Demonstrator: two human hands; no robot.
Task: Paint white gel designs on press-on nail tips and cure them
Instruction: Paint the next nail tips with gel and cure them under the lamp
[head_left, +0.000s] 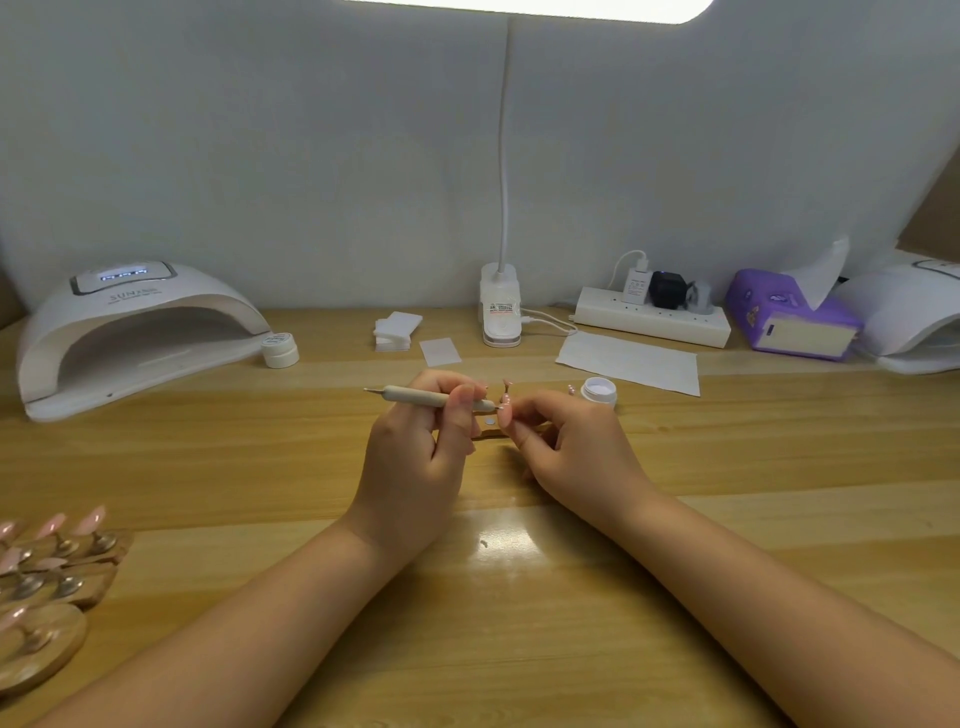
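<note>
Left hand gripped the pen, fingers curled round its shaft, tool lying roughly level with the working tip pointing right and touching a pink nail tip. Right hand pinched the wooden stand under that tip, fingers curled; most of the stand was hidden behind both hands, so the exact hold was unclear. Another pink tip stuck up just behind the hands. Open gel pot sat on the table just right of the right hand, beside a sheet of white paper. UV lamp stood far left with its display lit (digits unreadable), a closed white jar at its right foot. A stack of wipes lay near the clip lamp base at the back centre. Power strip and purple tissue pack were back right, with a second lamp cut off at the right edge. More stands with pink tips clustered at the near-left edge, well apart from the hands.
</note>
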